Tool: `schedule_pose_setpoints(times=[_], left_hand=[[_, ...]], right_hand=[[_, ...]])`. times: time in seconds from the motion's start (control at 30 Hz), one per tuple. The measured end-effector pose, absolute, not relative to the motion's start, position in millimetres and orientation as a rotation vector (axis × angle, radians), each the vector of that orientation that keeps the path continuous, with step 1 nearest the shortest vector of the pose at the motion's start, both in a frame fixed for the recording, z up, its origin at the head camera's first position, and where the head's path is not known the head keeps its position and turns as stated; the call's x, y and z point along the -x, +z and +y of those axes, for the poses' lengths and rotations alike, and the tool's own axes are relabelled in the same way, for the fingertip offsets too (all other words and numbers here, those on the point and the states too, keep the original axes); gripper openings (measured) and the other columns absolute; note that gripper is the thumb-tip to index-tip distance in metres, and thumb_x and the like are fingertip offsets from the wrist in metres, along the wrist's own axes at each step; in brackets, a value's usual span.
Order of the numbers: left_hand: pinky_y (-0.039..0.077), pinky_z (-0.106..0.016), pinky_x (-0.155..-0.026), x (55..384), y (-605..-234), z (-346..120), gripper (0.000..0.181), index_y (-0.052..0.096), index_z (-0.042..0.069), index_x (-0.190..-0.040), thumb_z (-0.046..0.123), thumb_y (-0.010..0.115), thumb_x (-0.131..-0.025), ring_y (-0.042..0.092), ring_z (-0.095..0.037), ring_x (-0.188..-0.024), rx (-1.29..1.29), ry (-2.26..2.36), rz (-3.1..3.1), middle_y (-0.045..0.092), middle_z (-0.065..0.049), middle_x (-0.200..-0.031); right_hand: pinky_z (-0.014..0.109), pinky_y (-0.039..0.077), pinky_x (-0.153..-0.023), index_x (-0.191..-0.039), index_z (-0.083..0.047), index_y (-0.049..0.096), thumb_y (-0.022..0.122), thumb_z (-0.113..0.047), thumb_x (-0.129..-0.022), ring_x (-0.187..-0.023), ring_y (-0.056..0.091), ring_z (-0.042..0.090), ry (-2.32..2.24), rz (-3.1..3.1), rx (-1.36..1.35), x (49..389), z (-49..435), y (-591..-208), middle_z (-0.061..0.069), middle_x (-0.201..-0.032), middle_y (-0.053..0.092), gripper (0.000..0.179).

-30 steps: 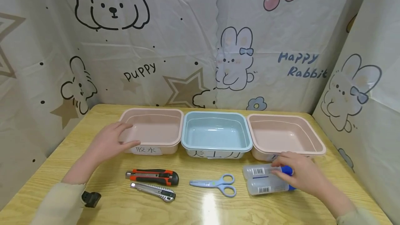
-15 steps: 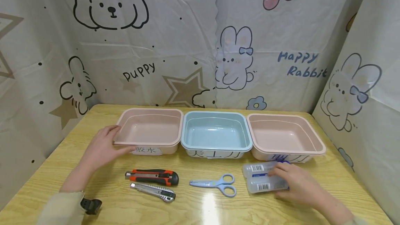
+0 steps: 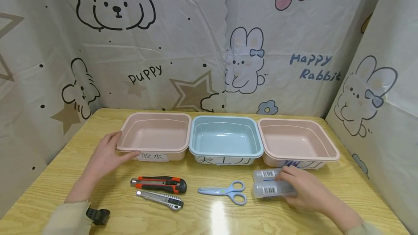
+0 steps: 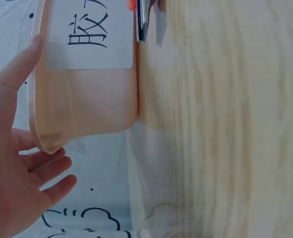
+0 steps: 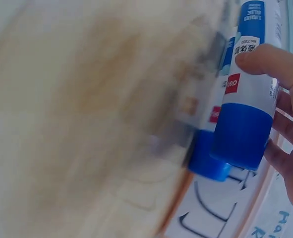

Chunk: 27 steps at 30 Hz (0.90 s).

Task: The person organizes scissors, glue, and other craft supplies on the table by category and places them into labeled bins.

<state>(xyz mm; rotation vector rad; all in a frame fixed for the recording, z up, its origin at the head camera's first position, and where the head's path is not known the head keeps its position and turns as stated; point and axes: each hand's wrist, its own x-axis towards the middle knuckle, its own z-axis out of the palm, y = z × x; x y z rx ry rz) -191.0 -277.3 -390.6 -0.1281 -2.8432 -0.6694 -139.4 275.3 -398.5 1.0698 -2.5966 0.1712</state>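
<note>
A patterned cloth [image 3: 183,35] fills the top of the frame, and below it the worktop [image 3: 147,224] carries three boxes in a row across the middle: a left pink box [image 3: 156,135], a blue box [image 3: 226,139] and a right pink box [image 3: 298,139]. At the left, the left hand [image 3: 109,155] grips a front corner of the left pink box, thumb on its front rim and fingers at the side; a hard pull there could drag or tip the box. At the lower right, the right hand [image 3: 302,188] holds the nearer glue bottle [image 3: 269,190] with its thumb against the side. The farther glue bottle [image 3: 266,174] is close alongside; whether the fingers hold it too cannot be told. If they don't, that round, smooth bottle could slip or roll off, and with the right pink box's front wall so near, a careless lift could bump it. At the lower left is a red-and-black cutter [image 3: 160,185], at lower centre blue scissors [image 3: 225,192], and just below the first cutter a grey cutter [image 3: 160,200]; a low sweep leftward could knock the scissors.
</note>
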Motion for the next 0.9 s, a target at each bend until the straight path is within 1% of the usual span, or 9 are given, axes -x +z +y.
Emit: schedule_pose_setpoints(times=[0.17, 0.27, 0.37, 0.63, 0.9], left_hand=[[0.030, -0.065, -0.091, 189.5, -390.0, -276.3, 0.105, 0.020, -0.010, -0.139, 0.059, 0.064, -0.074, 0.034, -0.051, -0.115, 0.088, -0.742, -2.879, 0.031, -0.037, -0.131], [0.030, -0.066, -0.092, 188.7, -390.7, -276.5, 0.106, 0.017, -0.011, -0.140, 0.058, 0.064, -0.074, 0.034, -0.052, -0.116, 0.059, -0.791, -2.888, 0.030, -0.037, -0.131], [0.030, -0.066, -0.091, 190.0, -390.5, -276.4, 0.106, 0.017, -0.010, -0.140, 0.057, 0.066, -0.073, 0.034, -0.051, -0.115, 0.052, -0.843, -2.879, 0.030, -0.036, -0.131], [0.032, -0.066, -0.088, 193.6, -389.6, -277.1, 0.096, 0.029, -0.006, -0.137, 0.048, 0.072, -0.072, 0.036, -0.044, -0.114, 0.102, -1.011, -2.805, 0.036, -0.031, -0.127], [0.038, -0.061, -0.086, 192.6, -390.6, -278.4, 0.099, 0.022, -0.007, -0.139, 0.046, 0.072, -0.073, 0.041, -0.044, -0.110, 0.085, -1.060, -2.805, 0.036, -0.032, -0.128]], right_hand=[[0.029, 0.047, -0.067, -0.097, -0.020, 0.064, 0.078, -0.023, -0.053, -0.081, 0.052, 0.005, 0.205, -2.536, -1.115, 145.5, 259.8, -384.7, -0.013, -0.093, 0.054, 0.046], [0.028, 0.048, -0.068, -0.099, -0.019, 0.066, 0.078, -0.024, -0.054, -0.082, 0.053, 0.006, 0.235, -2.502, -1.151, 151.1, 246.7, -375.5, -0.012, -0.095, 0.057, 0.047], [0.026, 0.048, -0.068, -0.100, -0.016, 0.066, 0.078, -0.024, -0.057, -0.083, 0.054, 0.005, 0.292, -2.470, -1.202, 157.8, 232.8, -367.4, -0.011, -0.096, 0.059, 0.046], [0.028, 0.049, -0.075, -0.102, -0.014, 0.064, 0.075, -0.025, -0.063, -0.090, 0.056, 0.010, 0.351, -2.422, -1.281, 175.8, 196.6, -354.5, -0.006, -0.098, 0.060, 0.042], [0.028, 0.048, -0.079, -0.107, -0.012, 0.064, 0.071, -0.025, -0.070, -0.093, 0.055, 0.011, 0.409, -2.398, -1.326, 190.0, 160.5, -346.1, -0.004, -0.102, 0.060, 0.040]])
